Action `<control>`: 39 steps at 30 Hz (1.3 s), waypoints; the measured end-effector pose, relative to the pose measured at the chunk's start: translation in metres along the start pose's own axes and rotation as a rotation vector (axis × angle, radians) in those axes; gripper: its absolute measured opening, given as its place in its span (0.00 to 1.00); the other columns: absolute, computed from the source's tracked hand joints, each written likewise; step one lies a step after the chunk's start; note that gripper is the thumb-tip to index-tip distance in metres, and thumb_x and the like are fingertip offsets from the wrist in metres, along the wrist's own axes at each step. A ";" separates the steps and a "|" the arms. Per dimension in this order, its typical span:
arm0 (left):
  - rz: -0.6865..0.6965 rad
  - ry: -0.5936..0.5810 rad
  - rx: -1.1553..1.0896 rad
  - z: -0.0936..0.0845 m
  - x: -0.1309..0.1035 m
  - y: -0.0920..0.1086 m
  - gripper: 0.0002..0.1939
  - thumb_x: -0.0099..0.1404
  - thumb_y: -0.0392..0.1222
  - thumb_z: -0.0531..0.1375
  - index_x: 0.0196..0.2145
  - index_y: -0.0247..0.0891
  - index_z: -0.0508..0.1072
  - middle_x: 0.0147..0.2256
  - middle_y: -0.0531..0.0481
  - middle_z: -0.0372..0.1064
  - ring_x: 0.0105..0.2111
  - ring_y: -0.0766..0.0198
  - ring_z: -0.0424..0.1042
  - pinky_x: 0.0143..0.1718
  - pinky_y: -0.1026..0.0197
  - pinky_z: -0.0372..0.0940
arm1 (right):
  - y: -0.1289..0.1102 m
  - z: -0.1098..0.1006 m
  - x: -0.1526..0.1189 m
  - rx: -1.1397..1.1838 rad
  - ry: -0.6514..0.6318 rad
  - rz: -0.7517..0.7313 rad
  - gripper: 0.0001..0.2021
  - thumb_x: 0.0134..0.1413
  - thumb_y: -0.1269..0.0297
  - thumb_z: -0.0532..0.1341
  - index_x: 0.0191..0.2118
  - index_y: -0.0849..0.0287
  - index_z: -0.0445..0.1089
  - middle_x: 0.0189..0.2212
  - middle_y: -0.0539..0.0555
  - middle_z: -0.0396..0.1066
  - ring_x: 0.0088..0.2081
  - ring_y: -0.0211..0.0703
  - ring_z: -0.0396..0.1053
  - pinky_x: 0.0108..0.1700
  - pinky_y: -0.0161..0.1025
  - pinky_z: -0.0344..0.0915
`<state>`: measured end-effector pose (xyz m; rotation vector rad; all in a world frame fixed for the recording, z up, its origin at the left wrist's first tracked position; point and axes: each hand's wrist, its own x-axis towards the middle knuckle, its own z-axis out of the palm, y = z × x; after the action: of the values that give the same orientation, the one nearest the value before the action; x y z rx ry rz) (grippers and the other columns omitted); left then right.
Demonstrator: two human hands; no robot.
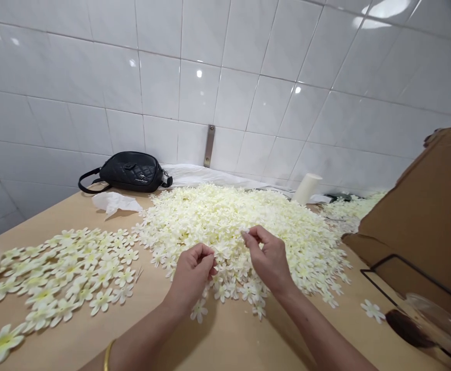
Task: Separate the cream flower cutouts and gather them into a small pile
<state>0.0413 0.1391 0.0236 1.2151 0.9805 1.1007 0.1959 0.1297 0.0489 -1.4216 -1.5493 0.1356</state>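
A big heap of pale yellow-white artificial flowers [225,211] lies on the table before me. Over its near left side is my left hand [194,270], its thumb and fingers pressed together; what they hold, if anything, is hidden. One loose flower [199,310] shows just below that hand. My right hand [269,260] is above the middle of the heap, thumb and forefinger pinched. A tiny whitish bit shows at those fingertips, too small to tell from the flowers behind it. To the left, larger flowers with yellow centres [70,270] lie spread over the tabletop.
A black quilted bag [128,172] and a crumpled white tissue [117,203] lie at the back left. Behind the heap stands a whitish cone [307,189]. On the right are a cardboard box [422,201], a black wire frame [414,263] and a single flower [372,310].
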 end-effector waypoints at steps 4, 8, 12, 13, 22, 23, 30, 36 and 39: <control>0.003 0.011 -0.023 -0.002 -0.001 0.002 0.05 0.52 0.39 0.54 0.22 0.35 0.65 0.20 0.54 0.62 0.21 0.69 0.62 0.23 0.67 0.56 | 0.018 -0.009 0.029 -0.113 0.209 -0.069 0.11 0.51 0.61 0.53 0.22 0.59 0.62 0.18 0.48 0.60 0.22 0.35 0.57 0.26 0.32 0.54; -0.011 0.011 -0.053 -0.001 -0.003 0.004 0.05 0.51 0.40 0.55 0.22 0.35 0.65 0.21 0.54 0.63 0.21 0.69 0.62 0.22 0.67 0.56 | 0.037 -0.007 0.053 -0.141 0.247 -0.086 0.10 0.49 0.61 0.54 0.23 0.60 0.65 0.21 0.50 0.65 0.24 0.37 0.61 0.30 0.34 0.57; -0.014 0.014 -0.080 0.000 -0.004 0.006 0.06 0.51 0.41 0.56 0.22 0.35 0.65 0.21 0.54 0.63 0.20 0.70 0.62 0.22 0.67 0.56 | 0.048 -0.003 0.058 -0.132 0.194 -0.082 0.13 0.51 0.59 0.51 0.25 0.60 0.66 0.19 0.50 0.66 0.21 0.37 0.62 0.25 0.33 0.57; -0.015 0.013 -0.081 0.000 -0.003 0.006 0.06 0.51 0.41 0.56 0.21 0.35 0.65 0.20 0.54 0.63 0.20 0.70 0.62 0.22 0.67 0.56 | 0.050 -0.002 0.058 -0.138 0.180 -0.087 0.13 0.52 0.59 0.50 0.25 0.61 0.66 0.18 0.50 0.67 0.21 0.37 0.63 0.25 0.33 0.58; -0.016 0.014 -0.079 -0.001 -0.003 0.005 0.06 0.51 0.40 0.55 0.22 0.35 0.64 0.20 0.54 0.62 0.20 0.70 0.62 0.22 0.67 0.56 | 0.042 -0.002 0.054 -0.365 0.080 -0.246 0.09 0.46 0.69 0.54 0.32 0.61 0.70 0.33 0.59 0.66 0.39 0.50 0.60 0.42 0.46 0.53; -0.014 0.022 -0.085 0.000 -0.002 0.005 0.06 0.51 0.40 0.55 0.22 0.35 0.64 0.20 0.54 0.62 0.20 0.70 0.62 0.22 0.67 0.56 | 0.038 -0.001 0.049 -0.384 0.063 -0.266 0.10 0.46 0.69 0.54 0.34 0.60 0.70 0.34 0.60 0.66 0.40 0.51 0.59 0.43 0.47 0.52; 0.022 0.007 -0.047 0.001 -0.002 0.001 0.05 0.52 0.39 0.54 0.22 0.35 0.64 0.19 0.56 0.60 0.20 0.71 0.61 0.21 0.68 0.55 | -0.008 0.007 -0.007 0.034 -0.211 -0.062 0.10 0.52 0.61 0.53 0.35 0.59 0.68 0.33 0.55 0.67 0.37 0.43 0.63 0.37 0.38 0.60; 0.024 -0.026 -0.034 0.002 -0.004 0.000 0.05 0.53 0.39 0.56 0.24 0.35 0.66 0.20 0.55 0.60 0.21 0.71 0.61 0.23 0.67 0.56 | -0.006 0.013 -0.020 0.424 -0.404 0.213 0.08 0.51 0.61 0.55 0.29 0.60 0.64 0.23 0.48 0.62 0.26 0.35 0.59 0.29 0.32 0.57; -0.078 -0.057 -0.146 0.001 -0.005 0.003 0.09 0.52 0.40 0.58 0.32 0.36 0.67 0.23 0.54 0.64 0.22 0.70 0.63 0.26 0.66 0.58 | -0.004 0.012 -0.021 0.415 -0.408 0.187 0.06 0.51 0.63 0.54 0.28 0.60 0.64 0.23 0.48 0.62 0.26 0.35 0.58 0.28 0.32 0.56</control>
<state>0.0413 0.1335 0.0269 1.0756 0.8811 1.0528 0.1810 0.1178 0.0331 -1.2465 -1.5851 0.8552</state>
